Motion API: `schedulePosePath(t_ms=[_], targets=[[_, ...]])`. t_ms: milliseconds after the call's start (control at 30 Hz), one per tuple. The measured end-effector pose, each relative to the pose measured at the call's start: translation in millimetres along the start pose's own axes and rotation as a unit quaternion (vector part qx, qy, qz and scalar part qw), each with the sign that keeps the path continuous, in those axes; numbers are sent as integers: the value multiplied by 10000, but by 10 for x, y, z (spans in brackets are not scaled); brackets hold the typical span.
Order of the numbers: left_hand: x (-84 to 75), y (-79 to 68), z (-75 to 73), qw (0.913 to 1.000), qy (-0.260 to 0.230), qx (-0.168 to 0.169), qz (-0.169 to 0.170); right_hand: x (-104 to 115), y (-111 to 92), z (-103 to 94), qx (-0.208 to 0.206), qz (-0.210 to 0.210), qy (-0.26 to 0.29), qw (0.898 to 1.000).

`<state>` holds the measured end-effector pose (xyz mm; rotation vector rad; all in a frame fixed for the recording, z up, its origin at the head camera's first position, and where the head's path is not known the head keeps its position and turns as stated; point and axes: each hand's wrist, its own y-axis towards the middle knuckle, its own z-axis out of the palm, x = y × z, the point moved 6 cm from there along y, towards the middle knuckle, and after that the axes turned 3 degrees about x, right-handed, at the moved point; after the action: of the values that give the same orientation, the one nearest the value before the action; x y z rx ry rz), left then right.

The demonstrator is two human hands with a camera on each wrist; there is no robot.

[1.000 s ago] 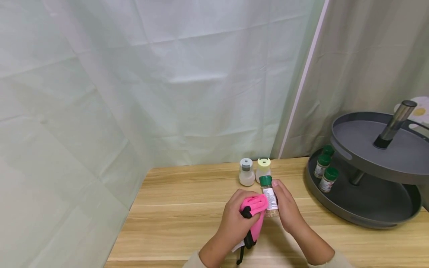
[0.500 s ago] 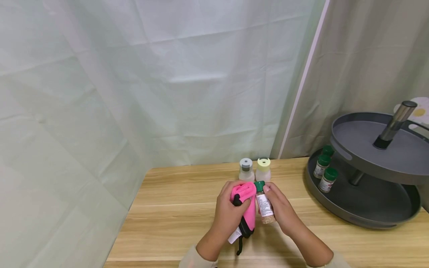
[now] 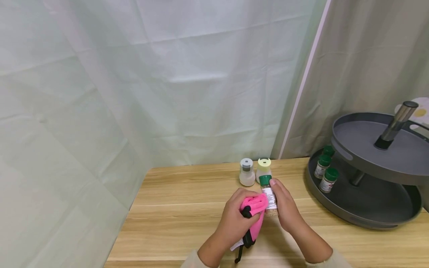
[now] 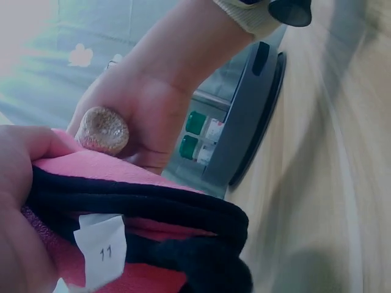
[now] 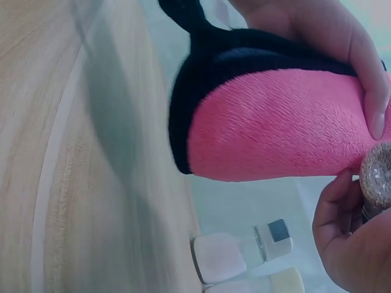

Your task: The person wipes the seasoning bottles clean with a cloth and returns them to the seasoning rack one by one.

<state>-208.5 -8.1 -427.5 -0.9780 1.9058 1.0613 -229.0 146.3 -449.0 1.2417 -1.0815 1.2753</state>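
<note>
My left hand (image 3: 234,217) was curled round a folded pink cloth (image 5: 281,125) with black edging, and my right hand (image 3: 286,208) gripped a green-capped jar (image 3: 269,197). I held the jar above the surface (image 3: 177,208), its grainy base facing both wrist views, with the cloth up against its side; I'd say the right hand was steadying the glass so the cloth could bear on it, and the folds made a thicker pad. A grey-topped shaker (image 3: 247,176) and a yellow-topped shaker (image 3: 264,165) stood side by side beyond, probably to leave my hands room. Three capped jars (image 3: 327,182) shared the lower tray (image 3: 385,201) of a two-tier stand (image 3: 355,139).

The fingers behind my jar were hidden from above, and its label print was too small to read. Its cap overlapped the yellow-topped shaker, the rearmost tray jar was mostly covered, and the right wrist view cut my jar off.
</note>
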Motion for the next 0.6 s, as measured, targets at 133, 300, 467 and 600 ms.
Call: schedulePosePath(t_ms=[133,300,467,600], targets=[[-10,-19,56,9989,218,368,173,-4,16,-34,-217,-24,288,9993],[5,-29,94,9969,305,697,224,-36,29,-69,-325,117,357,9988],[31,-20,88,9981,275,544,130,-66,36,-73,-375,413,350,9978],[45,-3,52,9993,272,273,6,-70,31,-46,-311,502,302,9978]])
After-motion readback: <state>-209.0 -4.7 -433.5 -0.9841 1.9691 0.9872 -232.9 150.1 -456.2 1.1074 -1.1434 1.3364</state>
